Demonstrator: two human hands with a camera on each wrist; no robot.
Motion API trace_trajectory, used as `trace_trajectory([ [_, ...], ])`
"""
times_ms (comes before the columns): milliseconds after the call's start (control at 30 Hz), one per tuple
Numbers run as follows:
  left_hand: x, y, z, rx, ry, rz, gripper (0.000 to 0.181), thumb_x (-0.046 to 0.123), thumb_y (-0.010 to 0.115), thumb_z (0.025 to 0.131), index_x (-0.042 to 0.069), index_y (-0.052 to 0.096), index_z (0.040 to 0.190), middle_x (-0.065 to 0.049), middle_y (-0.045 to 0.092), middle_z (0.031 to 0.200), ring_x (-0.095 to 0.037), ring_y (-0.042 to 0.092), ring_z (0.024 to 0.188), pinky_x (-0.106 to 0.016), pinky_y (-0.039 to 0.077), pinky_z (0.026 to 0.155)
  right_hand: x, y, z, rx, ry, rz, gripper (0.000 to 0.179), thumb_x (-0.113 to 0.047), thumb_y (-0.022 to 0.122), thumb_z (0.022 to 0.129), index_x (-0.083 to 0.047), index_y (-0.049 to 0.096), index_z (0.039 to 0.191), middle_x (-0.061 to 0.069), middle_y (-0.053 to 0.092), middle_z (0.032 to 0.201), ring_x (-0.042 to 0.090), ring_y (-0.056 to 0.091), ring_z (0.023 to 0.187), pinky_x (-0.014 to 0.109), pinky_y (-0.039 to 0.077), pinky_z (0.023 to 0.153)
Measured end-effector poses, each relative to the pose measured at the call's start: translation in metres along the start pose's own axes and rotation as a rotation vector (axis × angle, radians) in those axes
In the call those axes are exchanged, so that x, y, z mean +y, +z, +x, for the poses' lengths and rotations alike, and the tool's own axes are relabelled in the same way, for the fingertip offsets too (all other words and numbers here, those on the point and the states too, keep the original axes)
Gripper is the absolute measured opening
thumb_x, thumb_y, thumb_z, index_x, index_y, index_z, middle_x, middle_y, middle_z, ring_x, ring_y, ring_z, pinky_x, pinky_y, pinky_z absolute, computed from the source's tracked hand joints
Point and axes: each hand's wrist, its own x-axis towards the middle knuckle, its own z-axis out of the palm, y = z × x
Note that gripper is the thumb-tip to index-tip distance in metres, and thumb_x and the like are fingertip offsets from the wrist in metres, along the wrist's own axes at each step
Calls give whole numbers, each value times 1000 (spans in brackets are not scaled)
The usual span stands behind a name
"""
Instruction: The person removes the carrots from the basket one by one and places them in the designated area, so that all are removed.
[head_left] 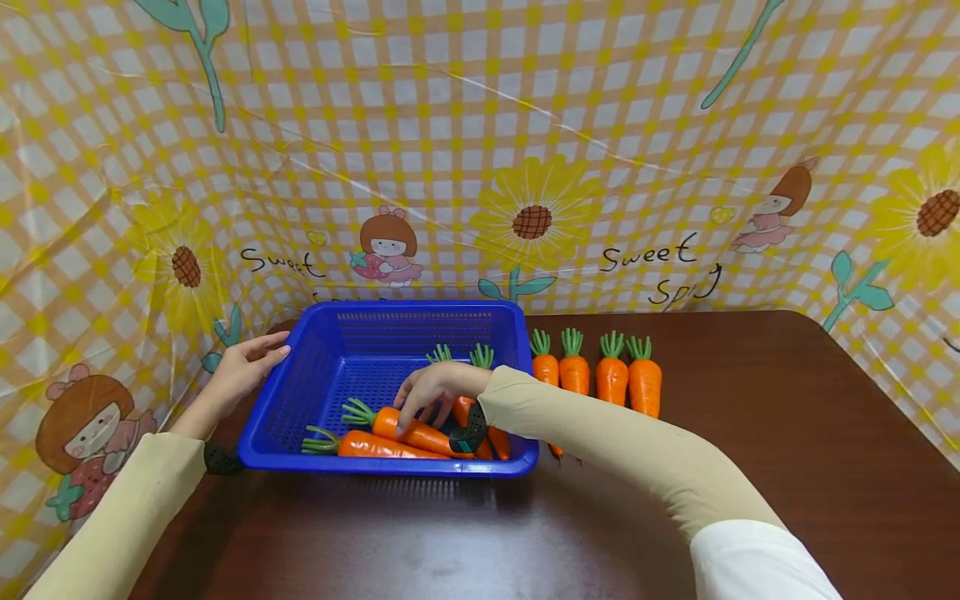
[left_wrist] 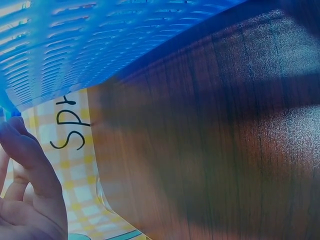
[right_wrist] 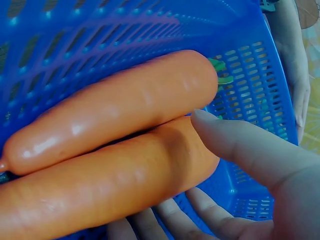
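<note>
A blue plastic basket [head_left: 262, 408] stands on the table, with several orange carrots in it. My right hand [head_left: 435, 393] reaches inside and holds a carrot [head_left: 386, 423] near its green top, thumb on one side and fingers on the other. Against the front wall lies another carrot [head_left: 375, 446], alongside the held one. In the right wrist view the thumb [right_wrist: 240, 145] lies over the held carrot [right_wrist: 125, 175]. More carrots [head_left: 462, 408] lie partly hidden under my right forearm. My left hand [head_left: 240, 371] touches the basket's left rim from outside, fingers fairly straight.
To the right of the basket, several carrots [head_left: 611, 375] lie in a row on the brown table [head_left: 765, 433], tops pointing away; my right sleeve covers part of them. A yellow checked cloth [head_left: 450, 150] hangs behind and at both sides.
</note>
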Motion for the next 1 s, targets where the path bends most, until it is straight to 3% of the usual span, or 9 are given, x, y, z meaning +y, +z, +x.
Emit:
trace_trajectory([
  [333, -4, 2, -3, 8, -5, 6, 64, 44, 53, 97, 7, 40, 147, 5, 61, 106, 2, 60, 77, -23, 53, 69, 3, 7, 1, 40, 15, 5, 28, -13, 76, 80, -10, 61, 104, 1, 61, 101, 19, 61, 92, 36, 55, 83],
  [600, 0, 2, -5, 18, 8, 23, 64, 45, 52, 97, 6, 40, 147, -25, 52, 133, 5, 58, 79, -20, 52, 70, 5, 10, -3, 97, -12, -30, 26, -15, 78, 77, -11, 60, 96, 0, 56, 99, 19, 61, 88, 33, 55, 79],
  [1000, 0, 2, 0, 12, 12, 40, 65, 46, 52, 97, 8, 39, 148, -21, 55, 127, 2, 57, 81, -21, 50, 71, 6, 9, -1, 96, 4, -5, 27, -14, 77, 78, -10, 57, 96, 2, 58, 98, 19, 61, 85, 34, 56, 80],
])
